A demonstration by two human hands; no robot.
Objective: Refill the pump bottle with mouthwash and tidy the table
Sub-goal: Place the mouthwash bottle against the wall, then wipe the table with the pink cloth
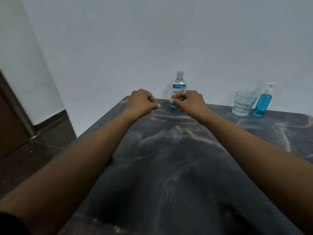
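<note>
A clear mouthwash bottle (178, 83) with a grey cap and blue label stands upright at the table's far edge; only a little blue liquid shows at its base. My right hand (188, 100) is curled loosely just in front of it, hiding its lower part, with nothing in its fingers. My left hand (142, 101) is a loose fist to the left, holding nothing. A pump bottle (263, 102) with blue liquid and a white pump stands at the far right.
A clear drinking glass (243, 103) stands right beside the pump bottle, on its left. The dark marbled table (169, 167) stretches toward me; its left edge drops to a dark floor. A pale wall rises behind.
</note>
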